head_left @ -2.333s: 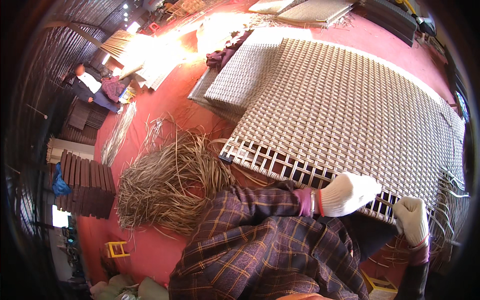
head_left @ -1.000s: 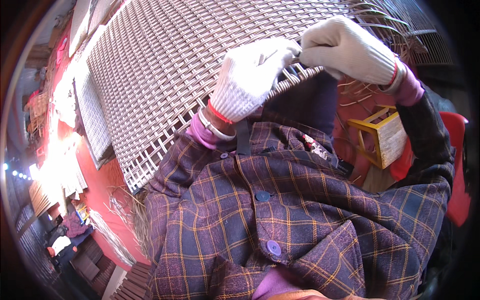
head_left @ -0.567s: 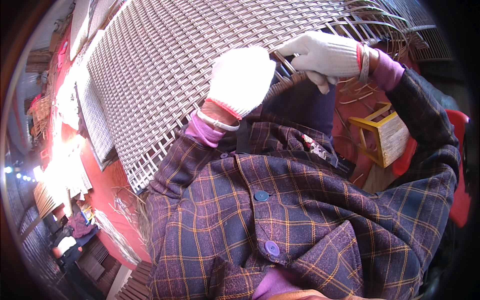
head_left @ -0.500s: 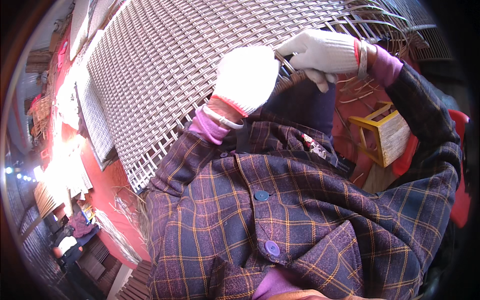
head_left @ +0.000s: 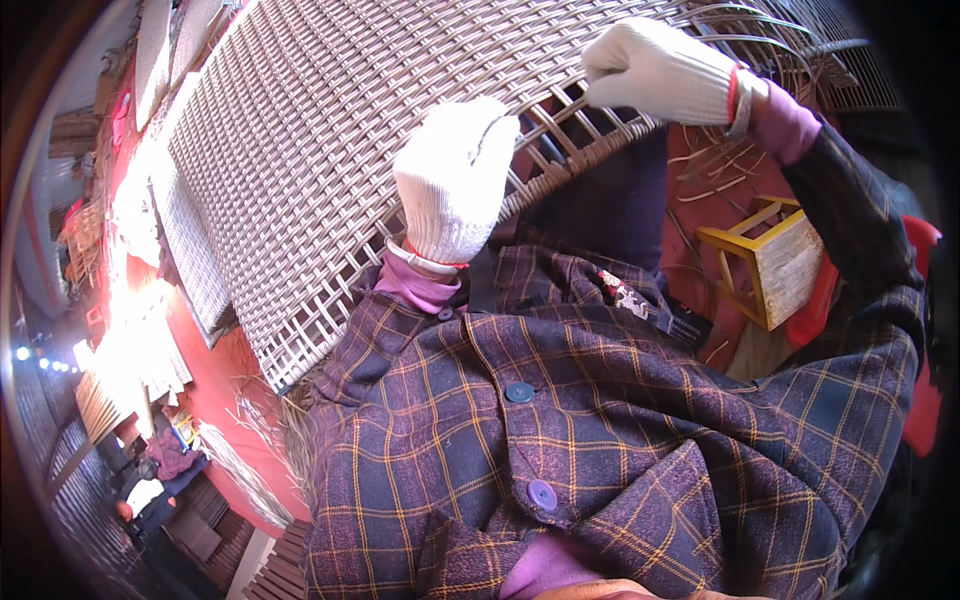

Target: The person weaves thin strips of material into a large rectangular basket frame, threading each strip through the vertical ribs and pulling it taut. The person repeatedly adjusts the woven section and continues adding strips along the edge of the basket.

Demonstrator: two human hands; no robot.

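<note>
At the far left, a red floor runs back into strong sunlight, with smaller woven panels lying flat on it and loose cane strips near the person's side. A large woven cane mat fills the upper middle, its near edge over the person's lap. The left hand, in a white knit glove, rests on that edge with its fingers curled onto the weave. The right hand, gloved too, is pinched shut on a thin cane strand at the mat's unfinished edge. At right stands a small yellow wooden stool.
</note>
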